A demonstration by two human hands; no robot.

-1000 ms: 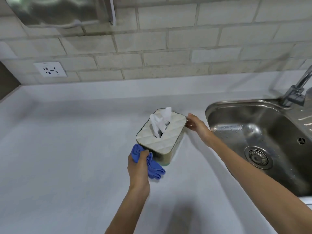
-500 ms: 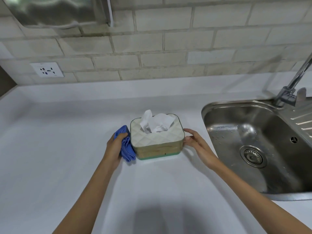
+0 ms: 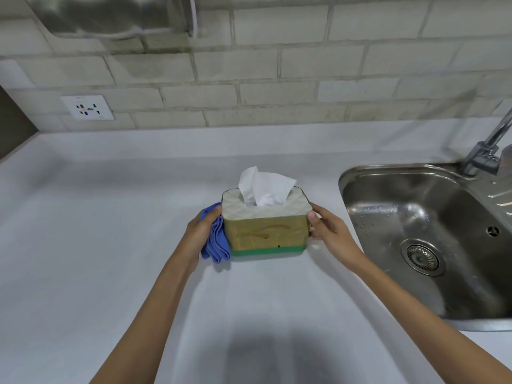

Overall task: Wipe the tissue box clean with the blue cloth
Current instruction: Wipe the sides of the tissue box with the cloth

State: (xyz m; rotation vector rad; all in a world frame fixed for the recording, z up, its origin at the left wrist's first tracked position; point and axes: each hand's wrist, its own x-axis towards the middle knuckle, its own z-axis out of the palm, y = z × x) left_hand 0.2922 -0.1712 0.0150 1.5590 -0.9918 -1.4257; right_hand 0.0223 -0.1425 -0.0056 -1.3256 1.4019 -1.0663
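Head view: since a second ago the box (image 3: 266,221) has been turned from a skewed angle to sit square, its long side facing the camera, and the cloth (image 3: 217,241) has gone from its near corner to its left end. The box rests on the white counter (image 3: 83,245), between the two hands. It has a pale quilted lid, a tan side with brown streaks and a dark spot, and a green base band; a white tissue (image 3: 263,189) stands out of the top. The left hand (image 3: 201,234) is closed around the bunched blue cloth, pressing it against the box's left end. The right hand (image 3: 329,231) is loosely curled, thumb and fingers touching the box's right end. A steel sink (image 3: 415,206) lies just right of the right hand.
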